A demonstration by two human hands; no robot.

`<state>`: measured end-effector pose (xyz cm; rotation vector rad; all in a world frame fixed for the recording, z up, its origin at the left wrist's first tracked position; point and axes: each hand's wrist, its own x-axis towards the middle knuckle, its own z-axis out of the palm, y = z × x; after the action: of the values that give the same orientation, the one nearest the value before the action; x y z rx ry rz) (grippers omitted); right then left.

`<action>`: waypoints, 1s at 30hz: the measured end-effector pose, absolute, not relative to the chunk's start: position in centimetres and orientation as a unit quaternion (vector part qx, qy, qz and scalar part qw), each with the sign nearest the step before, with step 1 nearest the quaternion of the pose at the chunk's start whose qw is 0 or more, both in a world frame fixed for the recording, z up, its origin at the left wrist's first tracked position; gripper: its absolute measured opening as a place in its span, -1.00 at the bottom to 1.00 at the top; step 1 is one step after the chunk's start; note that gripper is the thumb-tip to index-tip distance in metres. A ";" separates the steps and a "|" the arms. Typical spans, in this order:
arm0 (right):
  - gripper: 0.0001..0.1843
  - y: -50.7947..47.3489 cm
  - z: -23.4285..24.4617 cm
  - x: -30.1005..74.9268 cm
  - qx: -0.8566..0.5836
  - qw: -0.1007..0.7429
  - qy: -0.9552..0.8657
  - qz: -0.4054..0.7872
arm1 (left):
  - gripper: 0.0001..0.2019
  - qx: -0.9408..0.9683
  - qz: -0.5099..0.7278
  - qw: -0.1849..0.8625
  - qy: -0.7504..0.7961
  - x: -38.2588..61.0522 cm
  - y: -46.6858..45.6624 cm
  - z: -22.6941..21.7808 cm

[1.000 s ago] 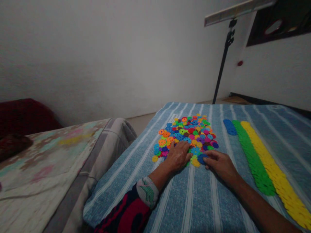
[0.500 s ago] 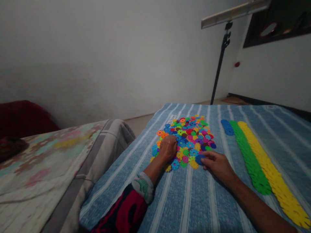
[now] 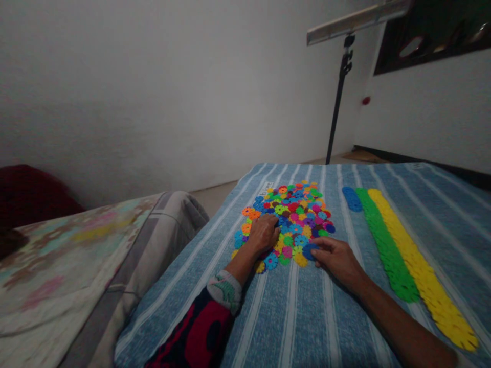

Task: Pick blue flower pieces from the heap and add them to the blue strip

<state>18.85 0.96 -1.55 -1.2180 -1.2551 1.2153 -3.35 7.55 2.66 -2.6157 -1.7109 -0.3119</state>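
A heap of small, notched plastic discs [image 3: 286,250] in many colours lies on the striped blue cloth [image 3: 215,306]. My left hand [image 3: 264,234] rests palm down on the heap's left part, its thumb a little apart from the bent fingers; whatever lies under the palm is hidden. At the heap's near right edge, my right hand [image 3: 337,257] pinches a dark blue disc [image 3: 309,251] between thumb and fingers. Whether it is one disc or a few together I cannot tell.
Right of the heap, overlapping discs lie in rows: a short blue row [image 3: 352,199], a long green row [image 3: 387,245] and a longer yellow row [image 3: 425,271]. A bed with a floral cover [image 3: 76,266] is at left. A lamp stand [image 3: 337,102] rises behind.
The fingers of my left hand have stretched out a little over the heap. My right hand keeps the blue disc at nearly the same place. The whole view has shifted slightly.
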 end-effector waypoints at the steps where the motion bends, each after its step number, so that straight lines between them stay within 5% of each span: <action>1: -0.72 0.9 -1.5 18.8 -0.502 0.484 -0.516 0.497 | -0.89 -0.835 -0.099 -0.002 -0.542 -3.4 7.5 2.7; 30: -0.74 0.9 -1.6 18.8 -0.506 0.483 -0.522 0.488 | -0.73 -0.805 -0.062 0.087 -0.584 -2.5 7.9 1.7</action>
<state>18.81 0.91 -1.61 -1.2321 -1.2712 1.1900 -2.48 7.86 1.69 -2.3970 -1.7407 -0.1859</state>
